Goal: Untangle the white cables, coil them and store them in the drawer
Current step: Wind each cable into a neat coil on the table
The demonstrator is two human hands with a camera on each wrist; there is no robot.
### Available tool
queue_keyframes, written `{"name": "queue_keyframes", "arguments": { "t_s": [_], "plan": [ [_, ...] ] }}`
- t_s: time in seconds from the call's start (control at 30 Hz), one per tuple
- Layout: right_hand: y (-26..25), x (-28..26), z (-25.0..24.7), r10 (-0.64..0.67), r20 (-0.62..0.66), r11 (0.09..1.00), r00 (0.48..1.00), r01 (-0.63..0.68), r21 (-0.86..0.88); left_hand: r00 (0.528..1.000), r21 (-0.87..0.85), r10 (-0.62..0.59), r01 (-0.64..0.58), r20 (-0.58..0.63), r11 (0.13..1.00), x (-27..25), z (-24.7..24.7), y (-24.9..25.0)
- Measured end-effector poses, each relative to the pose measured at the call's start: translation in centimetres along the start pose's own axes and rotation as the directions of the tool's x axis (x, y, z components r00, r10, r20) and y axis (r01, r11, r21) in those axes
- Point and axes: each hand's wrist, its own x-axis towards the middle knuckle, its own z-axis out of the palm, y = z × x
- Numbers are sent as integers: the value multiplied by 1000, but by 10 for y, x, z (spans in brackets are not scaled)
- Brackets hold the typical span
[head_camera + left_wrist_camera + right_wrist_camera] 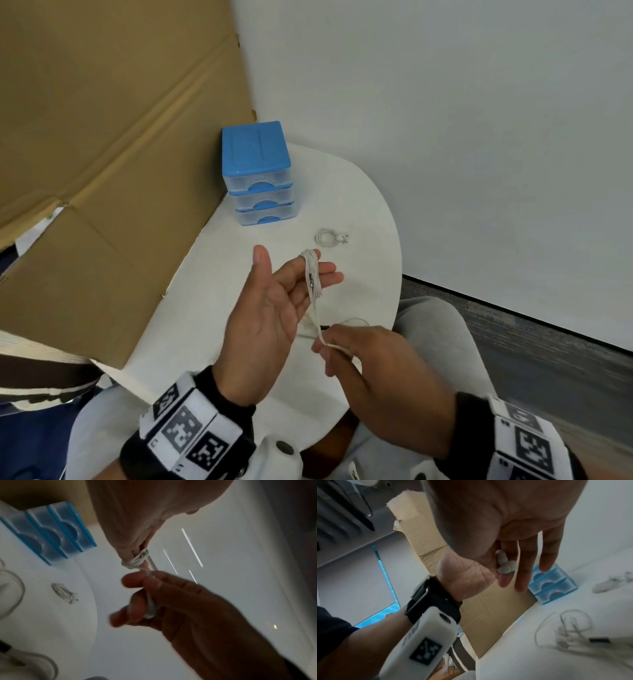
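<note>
My left hand (294, 270) is held palm up over the white table (359, 205), fingers straight. A white cable (313, 274) is wound in several turns round those fingers; in the left wrist view that winding (135, 560) sits near the fingertips. From it a strand runs down to my right hand (329, 349), which pinches it between thumb and fingers; the pinched cable (505, 563) shows in the right wrist view. A second cable, coiled (330, 237), lies on the table. The blue three-drawer unit (258, 171) stands behind it, all drawers shut.
Loose white cable (565, 628) with a black plug (599, 640) lies on the table under my hands. A large cardboard sheet (102, 171) leans along the table's left side. A white wall stands behind. The table's curved edge runs at the right, above my knee.
</note>
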Motion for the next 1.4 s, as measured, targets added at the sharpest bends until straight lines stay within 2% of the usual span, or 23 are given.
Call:
{"name": "queue_keyframes", "arguments": {
  "t_s": [0.1,0.17,0.23,0.33,0.4,0.5,0.57,0.7,0.83,0.9,0.97,1.03,1.1,1.17,1.27,1.4],
  "plan": [
    [-4,2,-6,-79,-30,996,996,77,-55,999,251,-36,32,12,968,-2,2,-8],
    [-3,4,-14,-127,-76,987,989,118,-109,998,446,-51,31,31,895,-6,1,-15],
    [0,7,-25,-173,-148,977,974,150,-154,995,606,-24,-41,99,795,-11,0,-20],
    [6,13,-38,-227,-180,972,957,211,-104,986,685,38,-140,162,715,-12,4,-18],
    [11,16,-40,-202,-203,975,958,216,46,987,664,10,-116,161,739,-8,4,-16],
    [18,20,-38,-28,-237,943,971,104,317,976,539,-99,-22,194,842,-3,-2,-11],
    [23,22,-36,62,-222,908,973,37,417,961,497,-167,38,218,867,-1,-5,-8],
    [28,25,-37,148,-128,855,981,-62,515,944,552,-213,42,250,833,-3,-7,-6],
    [28,26,-37,262,-72,692,962,-136,709,959,574,-204,55,199,817,-7,-2,-14],
    [31,26,-35,281,-30,646,959,-167,745,976,515,-174,82,133,853,-8,1,-15],
    [35,25,-32,254,74,636,964,-224,738,985,366,-164,133,54,921,-6,2,-13],
    [38,23,-27,200,183,633,963,-269,726,980,168,-197,198,-26,966,-4,3,-10],
    [40,23,-23,227,203,607,952,-302,735,968,43,-238,242,-75,969,-3,5,-9],
    [40,22,-20,277,166,598,946,-305,741,962,-17,-255,254,-98,967,-2,6,-10],
    [37,22,-16,287,135,625,948,-292,724,955,-68,-266,259,-131,964,-2,4,-14],
    [32,21,-12,296,135,636,945,-301,710,960,-1,-230,233,-158,972,-3,2,-20]
  ]
}}
